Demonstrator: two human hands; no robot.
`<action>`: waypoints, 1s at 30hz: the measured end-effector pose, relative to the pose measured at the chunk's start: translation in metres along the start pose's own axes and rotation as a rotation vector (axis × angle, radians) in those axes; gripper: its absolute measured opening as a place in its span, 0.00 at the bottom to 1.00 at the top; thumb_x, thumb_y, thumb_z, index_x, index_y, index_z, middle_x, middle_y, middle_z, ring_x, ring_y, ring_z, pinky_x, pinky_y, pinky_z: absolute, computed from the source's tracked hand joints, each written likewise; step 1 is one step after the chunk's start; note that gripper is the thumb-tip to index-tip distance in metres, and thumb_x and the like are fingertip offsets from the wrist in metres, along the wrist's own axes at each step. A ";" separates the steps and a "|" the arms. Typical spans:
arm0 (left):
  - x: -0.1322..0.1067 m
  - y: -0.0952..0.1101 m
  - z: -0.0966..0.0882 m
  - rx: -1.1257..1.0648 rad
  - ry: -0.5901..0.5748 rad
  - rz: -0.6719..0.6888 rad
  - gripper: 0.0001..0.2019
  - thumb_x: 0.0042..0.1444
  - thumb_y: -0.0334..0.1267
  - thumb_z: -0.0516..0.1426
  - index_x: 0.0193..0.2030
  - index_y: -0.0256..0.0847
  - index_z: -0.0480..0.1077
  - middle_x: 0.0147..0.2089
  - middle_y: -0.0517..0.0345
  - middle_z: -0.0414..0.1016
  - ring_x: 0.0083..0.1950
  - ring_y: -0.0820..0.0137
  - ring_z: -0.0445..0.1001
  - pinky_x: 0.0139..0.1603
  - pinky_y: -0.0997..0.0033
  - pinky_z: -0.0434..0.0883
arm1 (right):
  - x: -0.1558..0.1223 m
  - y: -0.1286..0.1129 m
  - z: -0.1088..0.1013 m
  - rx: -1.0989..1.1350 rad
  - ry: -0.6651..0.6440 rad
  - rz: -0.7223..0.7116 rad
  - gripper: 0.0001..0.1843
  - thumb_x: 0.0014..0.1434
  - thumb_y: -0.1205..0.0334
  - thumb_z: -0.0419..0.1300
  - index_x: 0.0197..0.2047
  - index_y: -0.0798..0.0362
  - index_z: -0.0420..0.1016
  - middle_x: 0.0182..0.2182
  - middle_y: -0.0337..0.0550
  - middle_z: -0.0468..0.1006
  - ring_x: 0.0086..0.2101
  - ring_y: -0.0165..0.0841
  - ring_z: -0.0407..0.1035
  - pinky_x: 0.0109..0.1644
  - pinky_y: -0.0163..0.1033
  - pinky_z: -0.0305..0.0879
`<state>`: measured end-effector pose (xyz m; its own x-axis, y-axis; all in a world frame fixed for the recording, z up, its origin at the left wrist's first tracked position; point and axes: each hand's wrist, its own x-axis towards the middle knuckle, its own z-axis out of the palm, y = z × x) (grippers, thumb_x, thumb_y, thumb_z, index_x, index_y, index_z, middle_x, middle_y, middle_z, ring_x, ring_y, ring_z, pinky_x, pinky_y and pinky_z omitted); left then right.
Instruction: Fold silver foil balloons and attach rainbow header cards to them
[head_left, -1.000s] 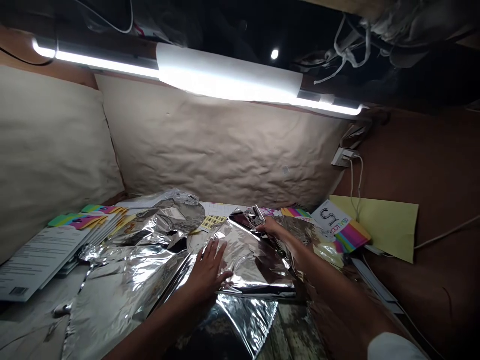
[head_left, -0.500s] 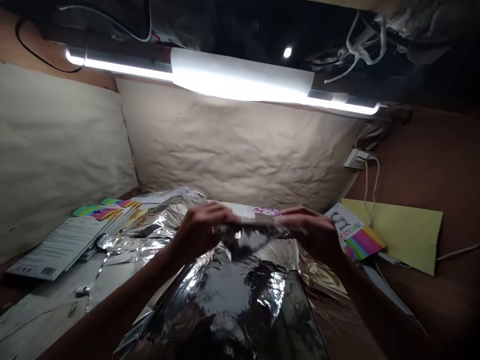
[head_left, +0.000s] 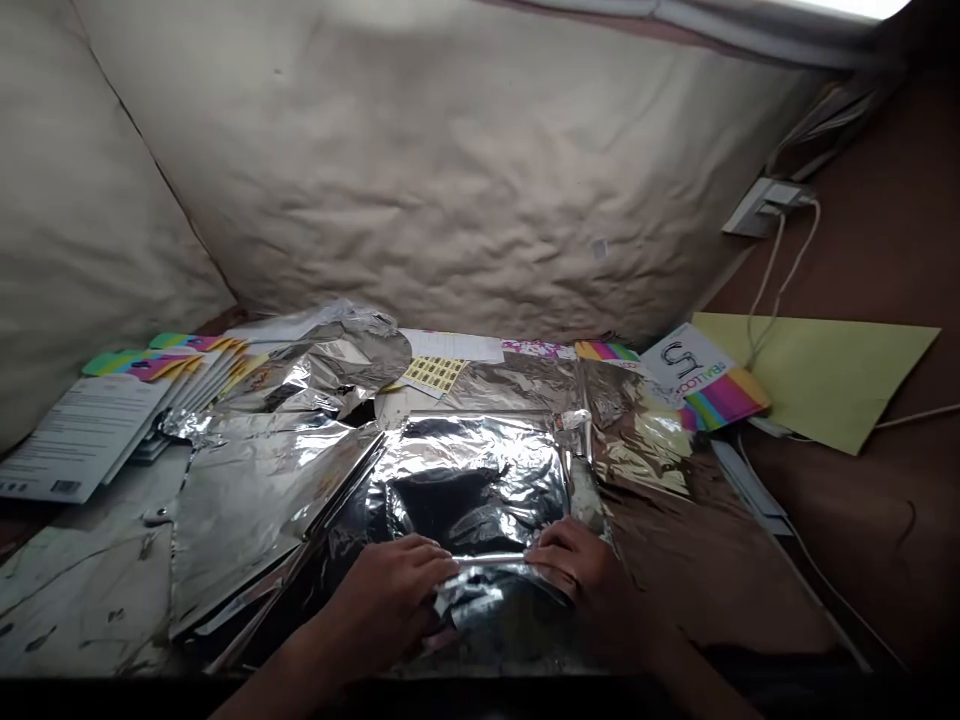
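Observation:
A shiny silver foil sheet (head_left: pixel 465 490) lies in front of me, with a straight folded edge running between my hands. My left hand (head_left: pixel 386 595) grips the left end of this fold, its fingers bent over the foil and the thumb mostly hidden. At the right end, my right hand (head_left: pixel 581 565) pinches the same fold with curled fingers. Nearer to me, the part of the foil below the fold hangs loose and catches the light. More flat silver foil (head_left: pixel 262 500) lies in layers left of my left hand.
Printed cards (head_left: pixel 97 430) with rainbow tops fan out at the left. Crumpled clear and silver film (head_left: pixel 337 345) lies behind, near a yellow sticker sheet (head_left: pixel 433 375). At the right are a balloon packet (head_left: pixel 705 375), yellow paper (head_left: pixel 840 370) and a socket (head_left: pixel 765 207) with white cables.
My hands have come down and toward me, from holding the foil raised at the back to gripping its fold near the front. The view has tilted downward, and the lamp is mostly out of sight.

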<state>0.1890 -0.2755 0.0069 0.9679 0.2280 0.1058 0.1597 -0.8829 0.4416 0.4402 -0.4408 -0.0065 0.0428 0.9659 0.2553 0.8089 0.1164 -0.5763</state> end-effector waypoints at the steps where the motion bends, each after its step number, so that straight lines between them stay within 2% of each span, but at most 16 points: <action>1: 0.005 0.001 -0.009 -0.056 -0.045 -0.062 0.12 0.61 0.31 0.51 0.41 0.44 0.76 0.42 0.57 0.81 0.44 0.66 0.78 0.46 0.69 0.72 | 0.003 -0.001 -0.003 0.037 -0.012 0.091 0.12 0.66 0.64 0.53 0.41 0.50 0.79 0.36 0.46 0.78 0.39 0.39 0.73 0.42 0.43 0.70; 3: 0.016 0.001 -0.021 -0.147 -0.074 -0.212 0.15 0.63 0.33 0.49 0.31 0.42 0.75 0.35 0.57 0.79 0.37 0.68 0.76 0.40 0.71 0.69 | 0.012 -0.001 -0.008 0.124 -0.033 0.282 0.10 0.65 0.60 0.55 0.43 0.50 0.78 0.35 0.44 0.78 0.38 0.39 0.74 0.42 0.43 0.69; 4: 0.021 0.000 -0.025 -0.188 -0.057 -0.295 0.15 0.64 0.35 0.49 0.31 0.42 0.74 0.33 0.58 0.78 0.35 0.68 0.76 0.39 0.71 0.68 | 0.016 -0.001 -0.009 0.166 -0.038 0.359 0.11 0.63 0.59 0.57 0.48 0.49 0.76 0.35 0.43 0.79 0.38 0.39 0.74 0.43 0.43 0.69; 6: 0.030 -0.005 -0.027 -0.258 0.000 -0.452 0.12 0.64 0.41 0.50 0.42 0.43 0.74 0.34 0.59 0.79 0.36 0.67 0.76 0.38 0.70 0.67 | 0.025 0.000 -0.009 0.227 -0.056 0.457 0.23 0.61 0.59 0.60 0.60 0.48 0.68 0.35 0.40 0.78 0.38 0.38 0.75 0.44 0.42 0.68; 8: 0.036 -0.009 -0.025 -0.257 0.051 -0.561 0.15 0.63 0.44 0.52 0.53 0.44 0.70 0.35 0.59 0.79 0.38 0.64 0.77 0.38 0.69 0.67 | 0.031 0.000 -0.008 0.225 -0.065 0.492 0.32 0.60 0.60 0.60 0.67 0.47 0.59 0.31 0.36 0.76 0.35 0.37 0.75 0.42 0.41 0.67; 11: 0.035 -0.011 -0.018 -0.139 0.078 -0.594 0.19 0.63 0.42 0.51 0.59 0.42 0.63 0.34 0.57 0.78 0.39 0.61 0.77 0.40 0.67 0.67 | 0.030 -0.004 -0.007 0.189 -0.054 0.498 0.36 0.60 0.62 0.58 0.70 0.48 0.53 0.29 0.36 0.75 0.33 0.36 0.74 0.40 0.40 0.66; 13: 0.027 -0.007 -0.011 -0.069 0.073 -0.575 0.21 0.63 0.40 0.50 0.62 0.41 0.58 0.37 0.55 0.78 0.40 0.61 0.78 0.40 0.66 0.68 | 0.022 -0.010 -0.007 0.169 -0.064 0.472 0.38 0.60 0.63 0.58 0.71 0.47 0.51 0.31 0.36 0.75 0.33 0.36 0.73 0.40 0.40 0.67; 17: 0.004 0.006 0.007 0.047 0.079 -0.491 0.26 0.63 0.38 0.50 0.67 0.46 0.51 0.51 0.50 0.75 0.39 0.63 0.78 0.35 0.69 0.68 | -0.006 -0.020 -0.004 0.140 -0.181 0.420 0.40 0.59 0.65 0.58 0.72 0.41 0.48 0.29 0.34 0.74 0.30 0.35 0.73 0.40 0.41 0.70; 18: 0.000 0.009 0.010 0.063 0.089 -0.441 0.24 0.63 0.37 0.50 0.66 0.47 0.53 0.52 0.51 0.74 0.39 0.65 0.78 0.34 0.70 0.68 | -0.013 -0.021 -0.002 0.143 -0.181 0.406 0.41 0.59 0.65 0.58 0.72 0.40 0.46 0.31 0.36 0.75 0.31 0.35 0.74 0.40 0.41 0.71; 20: -0.003 0.011 0.013 0.065 0.111 -0.343 0.17 0.65 0.37 0.47 0.60 0.48 0.60 0.50 0.53 0.73 0.40 0.66 0.77 0.35 0.71 0.68 | -0.026 -0.022 0.003 0.138 -0.111 0.367 0.43 0.60 0.66 0.58 0.73 0.40 0.43 0.44 0.44 0.76 0.39 0.37 0.75 0.41 0.41 0.74; 22: 0.002 0.008 0.011 0.022 0.123 -0.307 0.11 0.67 0.38 0.46 0.53 0.46 0.64 0.44 0.56 0.74 0.39 0.67 0.76 0.36 0.71 0.68 | -0.034 -0.022 0.007 0.106 -0.005 0.301 0.43 0.61 0.67 0.56 0.73 0.40 0.40 0.58 0.52 0.68 0.47 0.39 0.74 0.43 0.41 0.76; 24: 0.010 0.004 0.005 -0.037 0.105 -0.339 0.08 0.65 0.38 0.48 0.49 0.45 0.63 0.40 0.58 0.75 0.37 0.68 0.75 0.37 0.71 0.67 | -0.040 -0.021 0.009 0.031 0.088 0.196 0.40 0.62 0.69 0.55 0.73 0.40 0.44 0.66 0.53 0.58 0.50 0.40 0.73 0.44 0.41 0.77; 26: 0.018 0.000 0.001 -0.072 0.061 -0.387 0.08 0.63 0.36 0.51 0.49 0.46 0.62 0.40 0.60 0.75 0.37 0.68 0.75 0.36 0.71 0.66 | -0.045 -0.018 0.005 -0.091 0.143 0.027 0.36 0.63 0.69 0.56 0.71 0.39 0.52 0.70 0.51 0.52 0.53 0.41 0.71 0.49 0.44 0.75; 28: 0.023 -0.001 -0.002 -0.079 0.024 -0.429 0.09 0.61 0.35 0.53 0.48 0.46 0.62 0.40 0.61 0.75 0.37 0.68 0.75 0.35 0.71 0.64 | -0.048 -0.013 -0.001 -0.215 0.097 -0.132 0.33 0.61 0.65 0.61 0.68 0.40 0.60 0.70 0.49 0.53 0.59 0.46 0.65 0.57 0.51 0.71; 30: 0.026 -0.001 -0.004 -0.094 0.008 -0.471 0.09 0.60 0.36 0.54 0.47 0.46 0.62 0.38 0.62 0.75 0.36 0.68 0.74 0.35 0.71 0.63 | -0.050 -0.006 -0.006 -0.289 -0.004 -0.199 0.30 0.60 0.61 0.63 0.65 0.44 0.66 0.67 0.49 0.60 0.63 0.49 0.59 0.60 0.54 0.67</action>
<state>0.2129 -0.2670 0.0126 0.7932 0.5973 -0.1186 0.5616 -0.6421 0.5219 0.4367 -0.4908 -0.0107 -0.1340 0.9320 0.3367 0.9338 0.2325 -0.2719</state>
